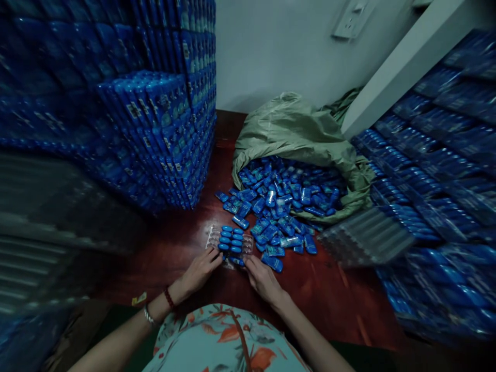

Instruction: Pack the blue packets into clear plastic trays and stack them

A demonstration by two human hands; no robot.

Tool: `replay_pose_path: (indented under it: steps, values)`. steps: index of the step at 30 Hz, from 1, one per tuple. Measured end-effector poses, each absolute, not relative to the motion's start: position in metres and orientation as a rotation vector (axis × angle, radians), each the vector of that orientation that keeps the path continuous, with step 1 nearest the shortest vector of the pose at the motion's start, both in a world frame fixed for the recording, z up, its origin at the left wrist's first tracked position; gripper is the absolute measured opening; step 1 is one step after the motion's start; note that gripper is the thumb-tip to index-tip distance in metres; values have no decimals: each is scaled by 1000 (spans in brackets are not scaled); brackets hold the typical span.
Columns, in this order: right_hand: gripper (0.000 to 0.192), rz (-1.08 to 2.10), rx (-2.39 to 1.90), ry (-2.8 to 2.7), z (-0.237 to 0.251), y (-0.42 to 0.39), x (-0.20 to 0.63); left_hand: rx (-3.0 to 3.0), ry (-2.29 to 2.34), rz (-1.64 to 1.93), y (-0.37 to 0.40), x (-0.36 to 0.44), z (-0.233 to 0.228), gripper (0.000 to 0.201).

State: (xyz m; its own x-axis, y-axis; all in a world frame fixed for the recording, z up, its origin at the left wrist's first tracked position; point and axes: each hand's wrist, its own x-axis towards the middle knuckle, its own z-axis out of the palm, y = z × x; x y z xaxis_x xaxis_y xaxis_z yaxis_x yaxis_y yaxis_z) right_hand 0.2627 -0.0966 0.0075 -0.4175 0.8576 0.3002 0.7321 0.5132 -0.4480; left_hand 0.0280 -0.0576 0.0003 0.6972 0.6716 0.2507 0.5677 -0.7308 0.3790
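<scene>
A clear plastic tray [214, 238] with molded cavities lies in front of me on the red-brown tabletop. Two columns of small blue packets [236, 243] fill its middle, blue faces up, while cavities at both sides show no packets. My left hand [203, 267] is closed, its fingertips pinching at the tray's near left edge by a blue packet. At the near right, the closed fingers of my right hand [262, 276] grip the end of another blue packet [237, 262]. The fingers partly hide this near row.
A green sack [294, 129] spills loose blue packets [277, 227] toward the tray. Tall stacks of filled blue packs [166, 124] rise at left, with more stacks [437, 170] at right. Clear trays [366, 237] sit by the right stacks, and others [34, 268] at far left.
</scene>
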Motion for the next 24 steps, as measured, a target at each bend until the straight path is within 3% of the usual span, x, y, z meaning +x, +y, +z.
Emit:
replay_pose_path:
  steps: [9,20,24]
  values:
    - [28,295,-1473,-2395,40,-90,265,2551,1029,612,-62,26,-10,35]
    - [20,296,-1528,-2661,53,-79,246,2555,1013,423,-49,44,16,25]
    - [27,299,-1504,-2751,54,-87,233,2574,1031,437,-52,44,10,28]
